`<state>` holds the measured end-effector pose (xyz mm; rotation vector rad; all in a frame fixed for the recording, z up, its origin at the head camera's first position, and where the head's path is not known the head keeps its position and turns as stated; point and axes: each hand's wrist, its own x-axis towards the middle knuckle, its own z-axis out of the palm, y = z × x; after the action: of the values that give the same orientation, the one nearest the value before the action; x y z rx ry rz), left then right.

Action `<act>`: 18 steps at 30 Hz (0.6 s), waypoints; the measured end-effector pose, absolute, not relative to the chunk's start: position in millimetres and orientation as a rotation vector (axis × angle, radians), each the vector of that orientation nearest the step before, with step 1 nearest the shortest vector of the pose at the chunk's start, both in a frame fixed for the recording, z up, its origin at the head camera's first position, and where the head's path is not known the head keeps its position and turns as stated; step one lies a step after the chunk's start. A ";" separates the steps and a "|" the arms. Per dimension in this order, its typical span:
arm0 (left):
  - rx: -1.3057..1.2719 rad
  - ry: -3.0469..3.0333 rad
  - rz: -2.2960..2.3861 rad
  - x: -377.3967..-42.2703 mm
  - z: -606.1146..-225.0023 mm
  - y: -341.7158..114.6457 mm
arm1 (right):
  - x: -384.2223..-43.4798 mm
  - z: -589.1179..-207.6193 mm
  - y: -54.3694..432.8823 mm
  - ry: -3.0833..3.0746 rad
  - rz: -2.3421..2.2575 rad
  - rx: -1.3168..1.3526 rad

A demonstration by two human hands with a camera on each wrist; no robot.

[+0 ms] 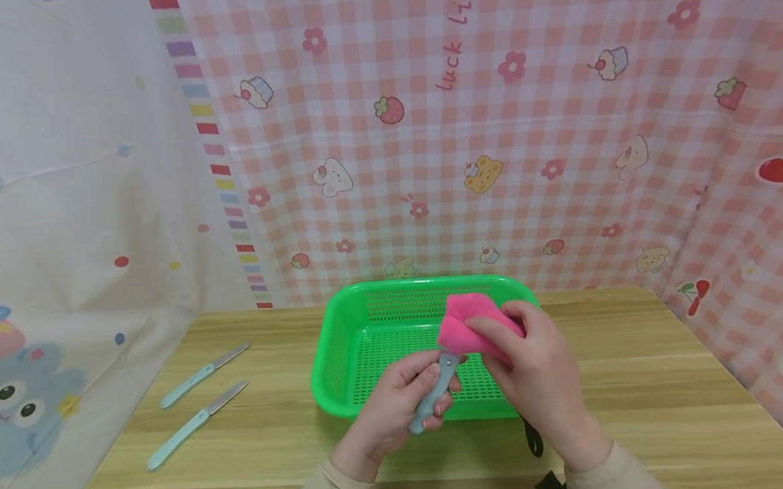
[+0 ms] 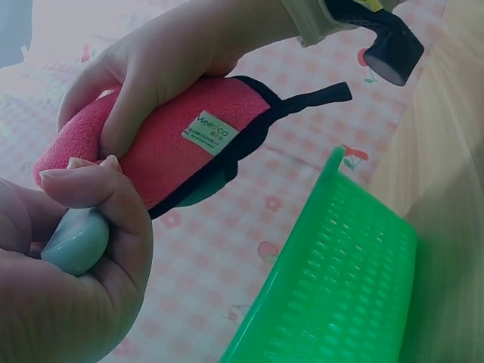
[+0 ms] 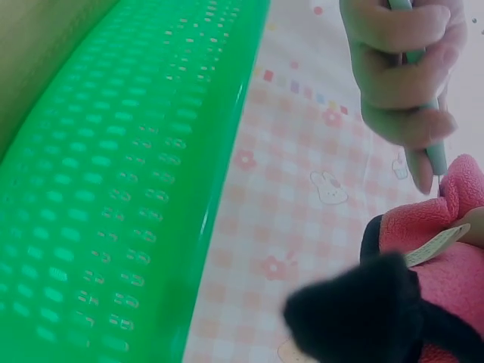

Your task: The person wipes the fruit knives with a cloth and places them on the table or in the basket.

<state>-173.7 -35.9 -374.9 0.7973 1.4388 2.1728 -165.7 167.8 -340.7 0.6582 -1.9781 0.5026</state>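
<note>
Both hands are grasping things above the middle of the worktop [image 1: 651, 378]. The left hand [image 1: 394, 393] is curling its fingers around the pale blue handle of a knife [image 1: 433, 395], which is slanting up and to the right. To its right, the right hand [image 1: 535, 359] is pinching a bright pink cloth [image 1: 465, 322] around the knife's blade, so nearly all the metal is hiding inside the folds. The left wrist view is showing dark edging and a small pale label [image 2: 210, 132] on the cloth; a black loop [image 1: 533, 438] is hanging below the right hand.

From the left, a white sheet [image 1: 64, 217] with a blue cartoon animal is hanging beside the worktop's left edge. Near that edge, two more knives with pale blue handles are lying roughly parallel: one [image 1: 205, 372] closer to the back left corner, the other [image 1: 200, 420] nearer the front. Their blades are pointing toward the back and right.

A green perforated basket [image 1: 341, 350] is standing at the middle of the back edge, partly behind the hands. Beyond the back edge, a pink checked curtain [image 1: 368, 61] is hanging.
</note>
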 end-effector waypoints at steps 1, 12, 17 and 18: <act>0.796 1.443 2.170 -173.4 -374.8 -36.0 | -166.8 -340.3 168.3 -1.967 0.500 0.655; 0.752 1.480 2.148 -171.8 -377.4 -36.6 | -175.0 -337.1 176.8 -1.960 0.525 0.608; 0.766 1.505 2.127 -171.3 -378.2 -37.2 | -176.2 -335.2 181.6 -1.994 0.568 0.578; 0.771 1.507 2.122 -171.5 -378.4 -37.6 | -176.3 -334.8 182.4 -1.998 0.568 0.570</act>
<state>-171.5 -37.6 -378.4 0.7714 1.5068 2.1223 -176.3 182.4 -334.8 0.5700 -1.9976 0.5684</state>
